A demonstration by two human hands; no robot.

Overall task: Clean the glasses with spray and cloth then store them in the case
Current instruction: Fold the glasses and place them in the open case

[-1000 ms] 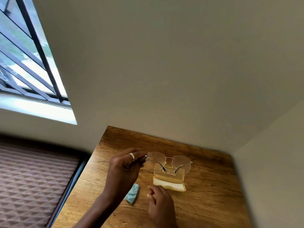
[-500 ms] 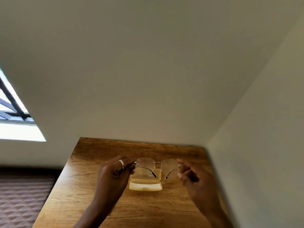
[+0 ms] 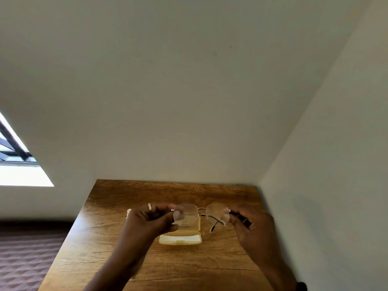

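hands, left hand and right hand, pinch thin metal-framed clear glasses by the hinges above open cream plastic case; storing seems left.

— Bright or dim?
— Dim-ish, lit by soft daylight from the window at far left, its lower pane blown out to plain white.
— Shadows?
— Only a faint grey smudge on the right wall and a warm sheen along the table.
— Sharpness?
— Soft throughout, with pale glare on the lenses of the glasses. Heavy wide-angle slant of wall lines toward the edges.
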